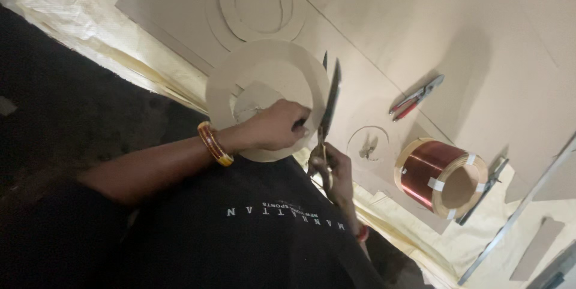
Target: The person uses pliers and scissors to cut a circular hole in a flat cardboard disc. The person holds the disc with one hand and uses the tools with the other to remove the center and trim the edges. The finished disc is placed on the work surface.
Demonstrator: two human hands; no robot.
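Left hand (277,126) grips flat cardboard ring (264,94); right hand (333,169), steel scissors (329,106).

No packages, signs or screens in view. Only small white tape tabs (437,184) on the copper coil (441,176), near the surface's right edge.

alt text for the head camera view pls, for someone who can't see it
A person's left hand holds a cardboard ring while the right hand works open scissors at its edge. A copper wire coil and red-handled pliers lie on the cardboard sheet nearby.
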